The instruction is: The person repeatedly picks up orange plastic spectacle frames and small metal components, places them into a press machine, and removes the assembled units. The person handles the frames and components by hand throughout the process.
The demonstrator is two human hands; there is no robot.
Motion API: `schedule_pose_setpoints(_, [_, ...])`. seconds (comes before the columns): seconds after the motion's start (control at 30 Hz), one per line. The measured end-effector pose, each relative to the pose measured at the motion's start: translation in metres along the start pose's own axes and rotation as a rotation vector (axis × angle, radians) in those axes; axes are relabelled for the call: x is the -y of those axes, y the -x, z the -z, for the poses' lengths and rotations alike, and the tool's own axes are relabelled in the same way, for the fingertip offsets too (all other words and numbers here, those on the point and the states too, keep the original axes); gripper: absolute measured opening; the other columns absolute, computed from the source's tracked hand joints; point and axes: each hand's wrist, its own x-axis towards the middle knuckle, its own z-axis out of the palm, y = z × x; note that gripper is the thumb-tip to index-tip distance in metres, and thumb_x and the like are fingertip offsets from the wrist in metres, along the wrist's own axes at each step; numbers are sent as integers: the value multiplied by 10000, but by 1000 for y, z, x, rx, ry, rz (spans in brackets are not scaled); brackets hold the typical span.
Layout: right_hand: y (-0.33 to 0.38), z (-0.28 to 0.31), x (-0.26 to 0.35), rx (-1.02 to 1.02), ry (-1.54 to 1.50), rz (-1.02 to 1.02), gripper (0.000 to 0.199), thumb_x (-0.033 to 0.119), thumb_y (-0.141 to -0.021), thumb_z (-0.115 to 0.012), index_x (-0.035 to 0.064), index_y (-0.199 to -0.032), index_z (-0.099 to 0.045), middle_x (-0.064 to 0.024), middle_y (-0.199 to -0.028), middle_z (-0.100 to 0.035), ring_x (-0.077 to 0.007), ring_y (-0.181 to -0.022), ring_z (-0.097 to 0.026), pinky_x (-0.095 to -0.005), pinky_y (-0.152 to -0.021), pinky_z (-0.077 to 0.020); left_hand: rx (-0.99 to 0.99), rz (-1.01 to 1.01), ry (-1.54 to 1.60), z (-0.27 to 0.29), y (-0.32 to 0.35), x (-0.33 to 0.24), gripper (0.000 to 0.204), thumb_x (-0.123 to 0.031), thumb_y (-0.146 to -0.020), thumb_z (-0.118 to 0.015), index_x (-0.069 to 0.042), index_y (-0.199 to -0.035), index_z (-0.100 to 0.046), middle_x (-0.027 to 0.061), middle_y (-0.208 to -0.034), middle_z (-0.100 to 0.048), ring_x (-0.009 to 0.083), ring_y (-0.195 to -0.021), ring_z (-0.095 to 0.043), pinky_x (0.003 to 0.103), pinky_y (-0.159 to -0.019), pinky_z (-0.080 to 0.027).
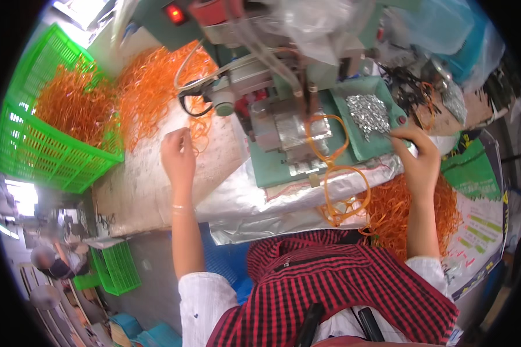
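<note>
My left hand (178, 155) rests on the worn bench top, fingers pinched on thin orange elastic loops at the edge of a loose orange pile (156, 87). My right hand (418, 159) reaches to the near corner of a green tray (362, 147) that holds small silver metal clips (369, 113); its fingertips are closed there, and whether a clip is between them cannot be told. Between the hands stands a green press machine (283, 121) with an orange loop (330, 168) hanging from its front.
A green plastic crate (46, 156) full of orange loops stands at the left. More orange loops (399, 211) lie heaped by my right side. Silver foil sheeting (255, 208) covers the bench front. Plastic bags (446, 29) crowd the far right. Another person (52, 263) is lower left.
</note>
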Motion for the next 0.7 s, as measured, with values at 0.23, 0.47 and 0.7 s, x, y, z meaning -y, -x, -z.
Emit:
schedule_pose_setpoints(0.23, [-65,-77,59,225,-527,-94,414,84,-768,-738,-18,-1153,-625,-80,-899,-703,-146,-849,-665,-285,-824,-501,-16,430,672,-37,12,-70,171,-141,-989,-607,9,-1068,-630,40,-841,-631,105,-770,-628,235,-620,-494])
schedule_pose_setpoints(0.47, [-58,-78,72,300,-692,-183,459,38,-760,-737,3,-1197,-598,-28,-816,-685,-89,-807,-630,-251,-742,-479,-326,255,1042,-8,19,-130,33,-45,-987,-556,-31,-1013,-572,90,-963,-652,183,-875,-658,309,-754,-569])
schedule_pose_setpoints(0.7, [-47,-95,90,134,-1030,-277,420,-17,-780,-700,-11,-1188,-599,-10,-816,-681,-63,-819,-610,-237,-727,-469,-318,-229,1031,38,-36,-203,70,-21,-983,-570,-4,-1050,-565,148,-1017,-670,203,-939,-662,359,-793,-594])
